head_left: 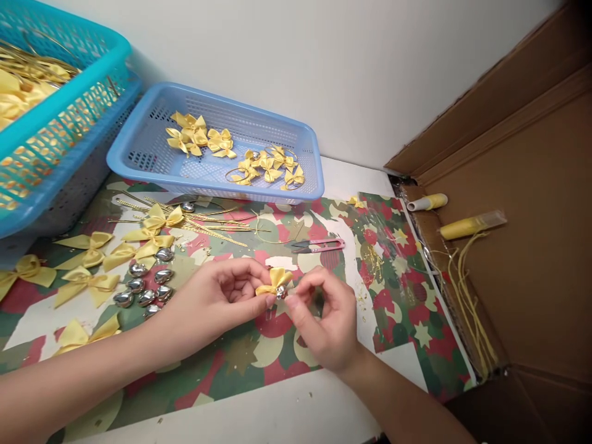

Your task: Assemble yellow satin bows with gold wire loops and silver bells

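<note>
A yellow ribbon bow (276,279) with a silver bell (280,291) at its front is pinched in my left hand (234,293), between thumb and fingers. My right hand (322,314) is just right of the bell, thumb and forefinger pressed together; what they hold is too small to make out. Left of my hands lie several silver bells (146,297) in a cluster, with loose yellow bows (86,285) around them. Gold cords (217,225) are spread behind my left hand. Pink-handled snips (324,245) rest behind my right hand.
A blue basket (217,177) with finished-looking bows stands at the back. A teal basket (87,92) full of bows and cords is at the left. Cardboard (518,246) rises on the right, with yellow tubes (467,227) and yellow strings (467,308) beside it. Patterned paper (240,376) covers the table.
</note>
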`<state>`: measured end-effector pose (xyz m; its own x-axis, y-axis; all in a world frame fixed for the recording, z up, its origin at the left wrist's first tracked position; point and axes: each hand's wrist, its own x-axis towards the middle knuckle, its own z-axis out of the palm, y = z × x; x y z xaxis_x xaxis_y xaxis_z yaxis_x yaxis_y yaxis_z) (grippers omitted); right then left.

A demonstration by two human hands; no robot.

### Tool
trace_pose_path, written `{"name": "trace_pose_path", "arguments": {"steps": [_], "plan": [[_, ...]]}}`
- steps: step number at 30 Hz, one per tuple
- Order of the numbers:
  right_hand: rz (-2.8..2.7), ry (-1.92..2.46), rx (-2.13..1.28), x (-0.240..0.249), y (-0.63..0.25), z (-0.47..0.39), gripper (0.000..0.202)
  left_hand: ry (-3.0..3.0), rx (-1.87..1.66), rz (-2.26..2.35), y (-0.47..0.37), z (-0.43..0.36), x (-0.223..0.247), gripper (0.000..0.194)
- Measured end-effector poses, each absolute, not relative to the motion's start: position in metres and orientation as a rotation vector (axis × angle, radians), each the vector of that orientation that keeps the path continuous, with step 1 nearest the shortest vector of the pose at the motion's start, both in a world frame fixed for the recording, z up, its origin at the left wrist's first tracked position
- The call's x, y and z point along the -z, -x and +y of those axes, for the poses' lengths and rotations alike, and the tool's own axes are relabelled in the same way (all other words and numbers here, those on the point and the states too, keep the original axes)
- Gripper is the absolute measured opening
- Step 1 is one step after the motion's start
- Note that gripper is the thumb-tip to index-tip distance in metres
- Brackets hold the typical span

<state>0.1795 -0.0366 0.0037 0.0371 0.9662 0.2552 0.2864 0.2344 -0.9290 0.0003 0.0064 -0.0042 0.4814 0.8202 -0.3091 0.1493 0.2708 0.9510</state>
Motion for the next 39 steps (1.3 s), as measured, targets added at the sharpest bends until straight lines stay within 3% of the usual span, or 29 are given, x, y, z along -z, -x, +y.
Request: {"name": "trace_pose_path", "arguments": {"steps": [4, 19, 28, 39], "plan": [[-1.661, 1.186, -0.582, -0.0045, -0.1768, -0.0345, 0.007, -1.155, -0.580, 0.895, -0.0005, 0.0062, 0.0060, 0.029], [-1.808, 1.252, -0.292, 0.0030, -0.1756, -0.0359, 0.012, -1.284, -0.552, 0.792, -0.0004, 0.0032, 0.0018, 0.024], [-1.859, 1.206, -0.364, -0.0005, -0.1789, -0.0332, 0.015, -1.246, -0.544, 0.752, 0.0015, 0.0046, 0.0028, 0.022], [-1.948, 1.186, -0.136, 0.0016, -0.1804, -0.0336, 0.016, -1.078, -0.506, 0.633, 0.0011, 0.0077, 0.0022, 0.019]]}}
